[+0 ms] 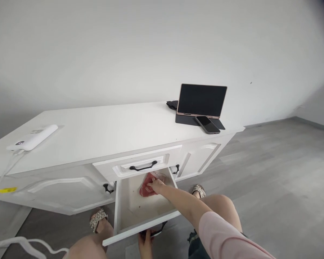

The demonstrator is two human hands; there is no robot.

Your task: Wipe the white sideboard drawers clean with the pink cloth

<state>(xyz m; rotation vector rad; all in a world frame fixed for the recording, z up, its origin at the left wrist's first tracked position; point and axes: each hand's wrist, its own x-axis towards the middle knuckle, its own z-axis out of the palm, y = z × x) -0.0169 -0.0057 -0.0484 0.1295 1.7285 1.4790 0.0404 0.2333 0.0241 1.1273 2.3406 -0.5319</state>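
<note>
The lower drawer (pixel 129 214) of a white cabinet is pulled out. Inside it, toward the back, lies a flat red packet (pixel 145 189) with pale markings and a clear, shiny part. My right hand (pixel 157 185) reaches in over the drawer front, its fingers bent and pressed onto the packet. Below the drawer front, my left hand (pixel 145 242) has its fingers curled around the black drawer handle (pixel 160 229). Part of that hand is cut off by the lower frame edge.
Above sits a closed drawer with a black handle (pixel 143 166). On the cabinet top (pixel 110 126) are a tablet (pixel 202 100) on a stand, a phone (pixel 207 125), a dark folded item (pixel 172 104) and a white power bank (pixel 34 138) with a cable. My knees flank the drawer.
</note>
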